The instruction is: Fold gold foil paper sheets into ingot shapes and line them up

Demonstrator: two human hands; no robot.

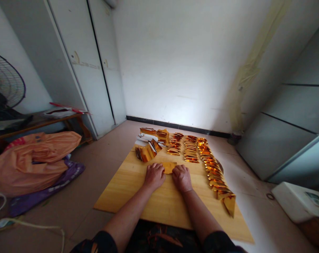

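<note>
Between my two hands a small sheet of gold foil paper [169, 167] lies on the wooden board [133, 186]. My left hand [155, 175] has its curled fingers on the sheet's left end. On the right end are the bent fingers of my right hand [182, 177]; both thumbs are partly hidden. Just beyond my left hand sits a loose, curved stack of gold foil sheets [146, 153]. Folded gold foil pieces stand in rows: a left row [175, 143], a middle row [191, 149] and a long right row [213, 172] reaching down the board's right side.
More gold paper bundles [163, 135] and a white wrapped bundle [147, 137] are at the board's far left corner. Orange and purple bags [38, 161] lie left, near a fan [6, 79]. A cabinet [77, 63] stands behind; a white box [298, 202] is at right.
</note>
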